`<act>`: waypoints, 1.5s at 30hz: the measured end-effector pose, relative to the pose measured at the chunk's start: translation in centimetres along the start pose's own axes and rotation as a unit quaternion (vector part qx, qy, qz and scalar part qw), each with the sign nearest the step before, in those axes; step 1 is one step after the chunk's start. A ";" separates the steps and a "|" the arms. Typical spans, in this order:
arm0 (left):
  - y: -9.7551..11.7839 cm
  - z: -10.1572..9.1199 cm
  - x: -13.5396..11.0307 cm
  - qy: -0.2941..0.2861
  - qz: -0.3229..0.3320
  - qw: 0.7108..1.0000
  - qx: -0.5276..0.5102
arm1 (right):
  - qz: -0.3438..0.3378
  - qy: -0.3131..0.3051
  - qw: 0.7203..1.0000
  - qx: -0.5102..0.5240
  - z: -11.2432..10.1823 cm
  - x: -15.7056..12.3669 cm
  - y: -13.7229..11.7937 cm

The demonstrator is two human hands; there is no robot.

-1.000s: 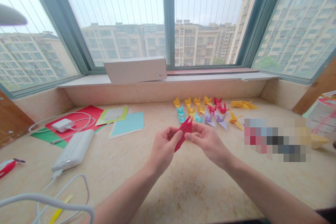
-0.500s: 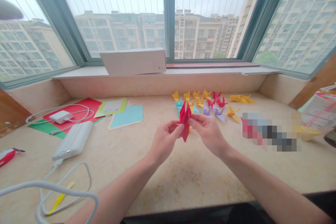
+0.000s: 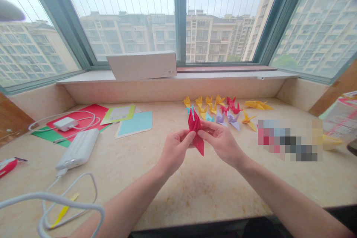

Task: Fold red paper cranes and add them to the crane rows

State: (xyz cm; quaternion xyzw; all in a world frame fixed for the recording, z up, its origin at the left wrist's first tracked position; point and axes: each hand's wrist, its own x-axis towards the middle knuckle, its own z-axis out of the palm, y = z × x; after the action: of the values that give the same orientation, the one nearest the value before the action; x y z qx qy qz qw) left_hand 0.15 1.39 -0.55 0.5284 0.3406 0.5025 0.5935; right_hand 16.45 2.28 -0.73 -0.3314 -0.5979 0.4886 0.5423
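Observation:
Both hands hold a folded red paper piece (image 3: pixel 196 132) just above the beige marble counter (image 3: pixel 178 186). My left hand (image 3: pixel 174 152) pinches it from the left with thumb and forefinger. My right hand (image 3: pixel 223 142) grips its right side with fingers closed. The piece stands roughly upright, one point up and one point down. Right behind it lie several finished paper cranes (image 3: pixel 220 111) in yellow, red, blue and purple.
Coloured paper sheets (image 3: pixel 134 123) lie at the left, with a white charger (image 3: pixel 64 123) and a white power bank (image 3: pixel 78 149) with cables. A white box (image 3: pixel 142 65) sits on the window sill. A red-handled tool (image 3: pixel 8 165) lies at the far left edge.
The red paper piece has been turned in my fingers from slanted to more upright, its lower point now swung to the right. Both hands stayed where they were.

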 end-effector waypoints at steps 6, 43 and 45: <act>0.2 0.0 0.1 -0.001 0.010 1.000 -0.010 | -0.037 0.074 0.996 -0.023 -0.1 -0.1 0.3; 0.0 0.2 0.0 -0.007 0.111 0.994 0.001 | -0.035 0.069 0.991 -0.107 -0.1 -0.5 0.5; 0.0 0.0 0.1 -0.009 0.125 0.992 0.018 | -0.045 0.060 0.990 -0.121 -0.1 -0.5 0.5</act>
State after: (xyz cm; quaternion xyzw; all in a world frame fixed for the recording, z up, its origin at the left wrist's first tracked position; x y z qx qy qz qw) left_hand 0.18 1.46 -0.52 0.5817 0.2752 0.5616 0.5200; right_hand 16.58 1.99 -1.36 -0.3955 -0.6335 0.3670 0.5545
